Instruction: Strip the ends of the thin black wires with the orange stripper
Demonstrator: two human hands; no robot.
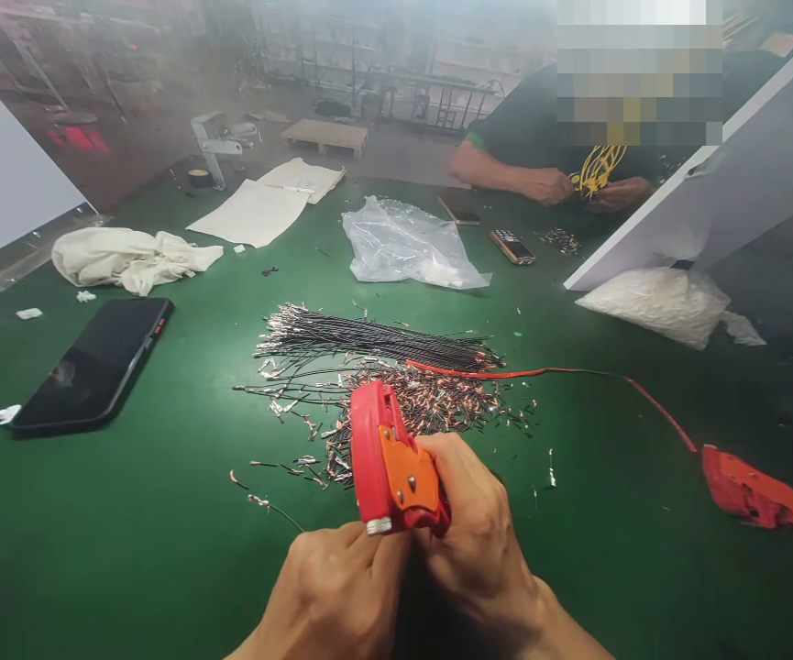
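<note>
At six o'clock the left hand (pixel 331 591) and right hand (pixel 475 536) both clasp a red and orange stripping tool (pixel 390 463), its head tilted toward eleven; whether a wire sits in it is hard to tell. Beyond, at twelve o'clock, lie stripped wire ends (pixel 424 403) and a bundle of black wires (pixel 375 337) on the green table (pixel 162 513). A dark phone (pixel 93 365) rests at ten o'clock, a second red tool (pixel 760 495) at three.

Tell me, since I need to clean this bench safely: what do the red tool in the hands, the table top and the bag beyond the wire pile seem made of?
Red tool: looks like moulded plastic, matt red with an orange insert; a small silvery, metal-looking knob at its near end.
Table top: green, dull and even, probably a mat or felt-like cover.
Bag: thin clear plastic film, crinkled and glossy.
</note>
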